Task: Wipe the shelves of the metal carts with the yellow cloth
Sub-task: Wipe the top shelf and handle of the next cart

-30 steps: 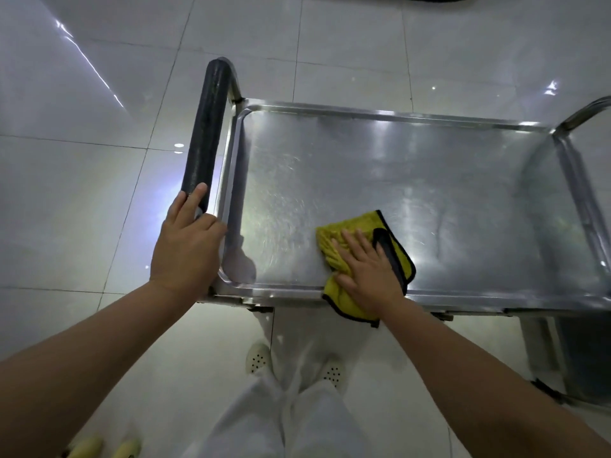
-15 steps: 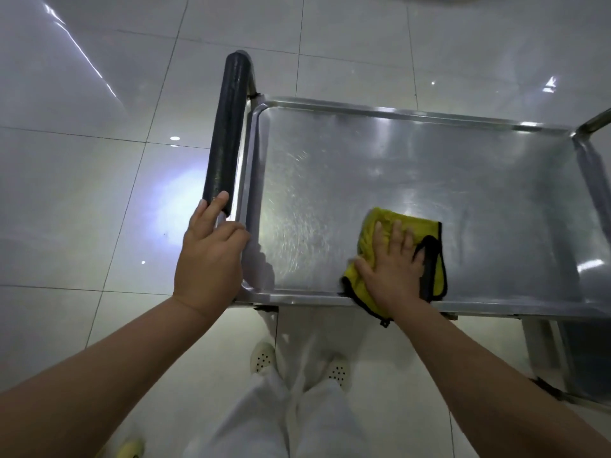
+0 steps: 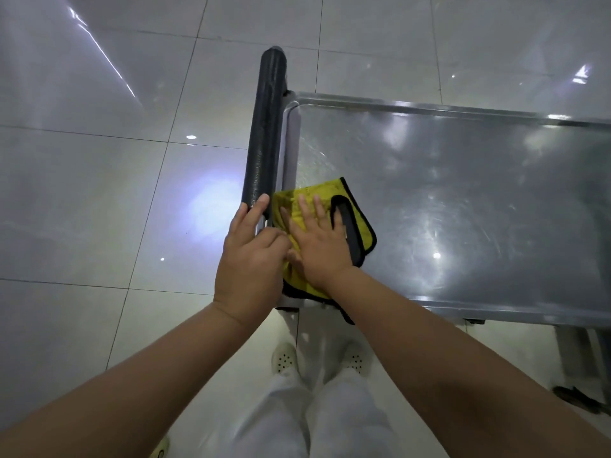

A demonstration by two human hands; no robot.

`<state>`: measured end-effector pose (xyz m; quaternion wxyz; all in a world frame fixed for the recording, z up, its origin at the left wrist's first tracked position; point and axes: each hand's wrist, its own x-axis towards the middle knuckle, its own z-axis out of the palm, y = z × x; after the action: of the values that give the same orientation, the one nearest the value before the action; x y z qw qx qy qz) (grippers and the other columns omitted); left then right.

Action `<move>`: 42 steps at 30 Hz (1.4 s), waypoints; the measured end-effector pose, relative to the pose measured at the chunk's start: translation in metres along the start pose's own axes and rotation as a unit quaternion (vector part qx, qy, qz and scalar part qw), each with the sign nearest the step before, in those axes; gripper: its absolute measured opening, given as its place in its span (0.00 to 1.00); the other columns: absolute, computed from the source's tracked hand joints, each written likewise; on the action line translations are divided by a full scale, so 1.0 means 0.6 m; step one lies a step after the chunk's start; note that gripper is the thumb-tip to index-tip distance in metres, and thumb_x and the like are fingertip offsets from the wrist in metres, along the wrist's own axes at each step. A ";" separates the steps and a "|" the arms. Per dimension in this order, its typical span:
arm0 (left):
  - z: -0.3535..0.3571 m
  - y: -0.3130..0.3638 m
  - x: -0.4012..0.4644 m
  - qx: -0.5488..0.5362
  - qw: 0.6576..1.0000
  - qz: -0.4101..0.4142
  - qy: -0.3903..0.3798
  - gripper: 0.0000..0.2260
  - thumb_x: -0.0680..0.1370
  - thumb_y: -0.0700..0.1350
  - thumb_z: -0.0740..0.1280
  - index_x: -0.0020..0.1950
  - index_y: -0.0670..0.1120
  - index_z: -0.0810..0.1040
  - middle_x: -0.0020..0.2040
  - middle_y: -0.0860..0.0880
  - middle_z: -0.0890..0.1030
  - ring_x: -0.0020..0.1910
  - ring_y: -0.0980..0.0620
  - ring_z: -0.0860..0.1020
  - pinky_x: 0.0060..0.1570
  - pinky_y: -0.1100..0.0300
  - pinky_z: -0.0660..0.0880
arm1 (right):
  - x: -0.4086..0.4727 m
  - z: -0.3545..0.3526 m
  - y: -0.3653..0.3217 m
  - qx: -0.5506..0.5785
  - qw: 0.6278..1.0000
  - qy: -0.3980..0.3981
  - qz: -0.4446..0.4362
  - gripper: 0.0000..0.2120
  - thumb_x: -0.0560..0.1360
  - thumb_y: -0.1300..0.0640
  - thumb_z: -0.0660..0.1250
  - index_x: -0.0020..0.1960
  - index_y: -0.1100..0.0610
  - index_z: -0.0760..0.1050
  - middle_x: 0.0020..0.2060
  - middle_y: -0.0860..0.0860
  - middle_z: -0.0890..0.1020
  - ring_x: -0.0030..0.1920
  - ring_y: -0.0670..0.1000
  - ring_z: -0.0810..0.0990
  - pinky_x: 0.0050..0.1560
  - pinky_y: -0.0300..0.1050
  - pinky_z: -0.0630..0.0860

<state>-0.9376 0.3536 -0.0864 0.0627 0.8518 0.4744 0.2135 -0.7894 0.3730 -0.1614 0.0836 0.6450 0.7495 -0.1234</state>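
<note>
At shelf corner, right hand flat on yellow cloth, left hand gripping handle, cart cropped

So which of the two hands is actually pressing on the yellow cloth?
The right hand: its fingers lie spread flat on the yellow cloth in the shelf's near-left corner. The left hand rests beside it on the black handle.

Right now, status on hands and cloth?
Left hand gripping black handle. Right hand flat on yellow cloth, near-left shelf corner. Nothing in the way.
</note>
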 end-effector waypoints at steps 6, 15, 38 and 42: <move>-0.011 0.015 0.003 0.009 1.000 0.006 -0.029 0.04 0.70 0.39 0.68 0.43 0.42 0.82 0.44 0.45 0.83 0.68 0.37 0.69 0.73 0.49 0.54 | -0.015 -0.001 0.085 0.047 0.998 0.015 0.031 0.31 0.79 0.38 0.51 0.77 0.40 0.42 0.78 0.48 0.41 0.77 0.53 0.35 0.73 0.59 0.38; -0.033 0.052 0.044 0.115 0.975 -0.081 -0.174 0.30 0.52 0.38 0.81 0.54 0.41 0.81 0.53 0.41 0.82 0.62 0.36 0.73 0.61 0.48 0.59 | -0.090 -0.012 0.324 0.067 0.983 0.029 0.166 0.38 0.68 0.33 0.40 0.77 0.41 0.46 0.79 0.49 0.47 0.78 0.53 0.42 0.74 0.58 0.43; -0.001 -0.027 0.192 0.018 0.996 -0.069 -0.047 0.17 0.69 0.43 0.53 0.39 0.45 0.82 0.40 0.51 0.82 0.56 0.47 0.74 0.58 0.54 0.61 | 0.117 -0.025 0.078 0.043 0.997 0.048 -0.029 0.29 0.78 0.40 0.48 0.77 0.47 0.56 0.77 0.57 0.57 0.77 0.60 0.52 0.71 0.66 0.51; -0.006 -0.031 0.197 0.030 0.997 -0.062 -0.039 0.17 0.69 0.43 0.53 0.37 0.45 0.82 0.38 0.51 0.82 0.55 0.47 0.74 0.57 0.53 0.62 | 0.151 -0.036 0.068 0.043 0.996 0.028 -0.075 0.29 0.80 0.39 0.48 0.78 0.46 0.48 0.78 0.55 0.47 0.77 0.57 0.40 0.73 0.62 0.39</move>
<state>-0.8993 0.4623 -0.0530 0.0684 0.8299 0.5296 0.1616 -0.7622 0.4711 -0.1695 0.0257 0.5935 0.7916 -0.1430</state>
